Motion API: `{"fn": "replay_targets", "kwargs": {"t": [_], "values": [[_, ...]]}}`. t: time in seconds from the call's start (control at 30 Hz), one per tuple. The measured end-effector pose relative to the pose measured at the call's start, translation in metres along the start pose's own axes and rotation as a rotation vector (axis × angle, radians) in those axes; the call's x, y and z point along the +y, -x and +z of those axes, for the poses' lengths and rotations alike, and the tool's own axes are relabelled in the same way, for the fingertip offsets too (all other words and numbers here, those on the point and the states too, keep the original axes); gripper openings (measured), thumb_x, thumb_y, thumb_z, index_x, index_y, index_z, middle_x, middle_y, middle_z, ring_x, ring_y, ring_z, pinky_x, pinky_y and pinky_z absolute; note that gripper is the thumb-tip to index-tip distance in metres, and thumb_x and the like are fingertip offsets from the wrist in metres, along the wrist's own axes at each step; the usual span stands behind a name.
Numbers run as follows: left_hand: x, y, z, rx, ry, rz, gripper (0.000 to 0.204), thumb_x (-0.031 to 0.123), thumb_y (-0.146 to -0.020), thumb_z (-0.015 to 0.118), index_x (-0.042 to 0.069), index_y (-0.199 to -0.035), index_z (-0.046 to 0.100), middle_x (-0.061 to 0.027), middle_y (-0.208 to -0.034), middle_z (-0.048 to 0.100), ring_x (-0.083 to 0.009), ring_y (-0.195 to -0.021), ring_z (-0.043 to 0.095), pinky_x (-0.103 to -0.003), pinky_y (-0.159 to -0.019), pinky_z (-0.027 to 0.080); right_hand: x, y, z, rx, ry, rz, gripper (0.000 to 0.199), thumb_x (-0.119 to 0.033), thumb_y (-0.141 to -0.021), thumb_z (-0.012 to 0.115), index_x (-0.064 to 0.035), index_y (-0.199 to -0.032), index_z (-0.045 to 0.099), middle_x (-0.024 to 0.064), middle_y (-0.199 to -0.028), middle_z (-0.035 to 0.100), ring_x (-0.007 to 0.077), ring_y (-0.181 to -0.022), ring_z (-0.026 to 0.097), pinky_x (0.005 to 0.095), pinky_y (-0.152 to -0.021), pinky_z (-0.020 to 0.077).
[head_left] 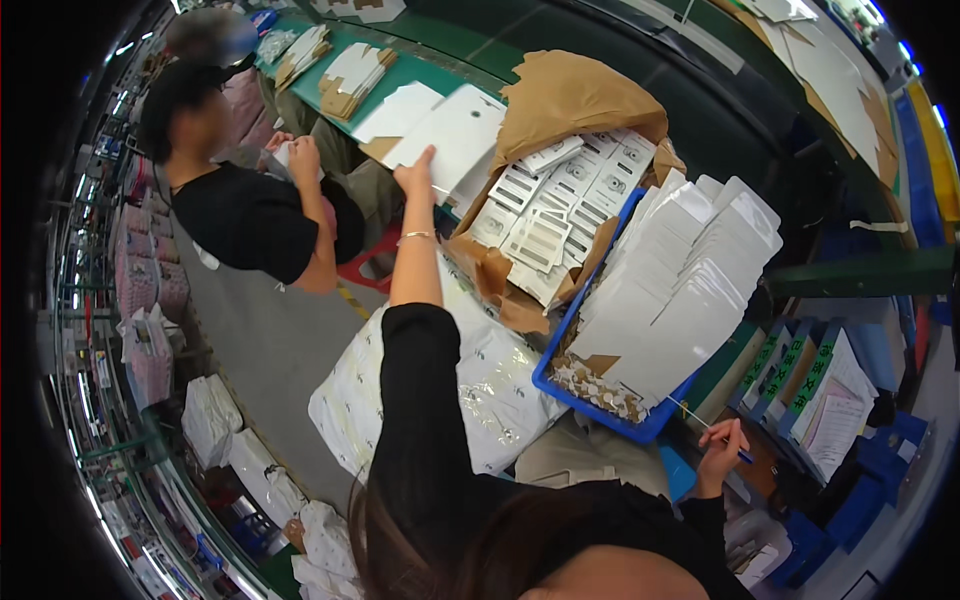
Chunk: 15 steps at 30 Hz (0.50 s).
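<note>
Left hand (415, 172) pinches near edge of white card sheet (455, 128), far left: likely light, stiff, creasable; hold edges. Right hand (722, 447) closed on blue pen (742, 456).

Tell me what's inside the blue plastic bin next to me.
The blue plastic bin holds a leaning stack of flat white card sheets and, at its near end, a heap of small pale round pieces. The sheets cover whatever lies beneath them.
</note>
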<state>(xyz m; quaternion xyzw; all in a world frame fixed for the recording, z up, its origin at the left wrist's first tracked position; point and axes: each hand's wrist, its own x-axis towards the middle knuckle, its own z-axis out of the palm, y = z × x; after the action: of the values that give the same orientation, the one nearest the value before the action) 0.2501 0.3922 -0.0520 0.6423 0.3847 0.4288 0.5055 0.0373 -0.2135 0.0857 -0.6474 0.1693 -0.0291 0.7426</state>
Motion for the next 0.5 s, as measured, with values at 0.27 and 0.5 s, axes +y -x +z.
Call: {"fn": "replay_targets", "kwargs": {"t": [0.27,0.5], "values": [[-0.022,0.056,0.059,-0.003,-0.993,-0.322,0.105,0.059,-0.050,0.074,-0.008,-0.120,0.036,-0.0213,-0.112,0.041,-0.0353,-0.103,0.044,-0.040,-0.093,0.034,0.015,0.012,-0.016,0.140,0.059,0.043,0.041,-0.017,-0.091,0.037,-0.0034,-0.053,0.045,0.0096,-0.061,0.051,0.0148,-0.046,0.042,0.0242,-0.046,0.0379],[0.122,0.069,0.046,0.111,-0.889,0.447,0.083,0.048,-0.068,0.069,-0.005,-0.122,0.034,-0.0261,-0.121,0.040,-0.0359,-0.108,0.044,-0.041,-0.092,0.033,-0.001,-0.006,-0.015,-0.101,0.236,-0.068,0.038,-0.019,-0.091,0.038,0.0006,-0.063,0.053,0.0105,-0.074,0.058,0.0142,-0.059,0.047,0.0219,-0.055,0.0379]]}}
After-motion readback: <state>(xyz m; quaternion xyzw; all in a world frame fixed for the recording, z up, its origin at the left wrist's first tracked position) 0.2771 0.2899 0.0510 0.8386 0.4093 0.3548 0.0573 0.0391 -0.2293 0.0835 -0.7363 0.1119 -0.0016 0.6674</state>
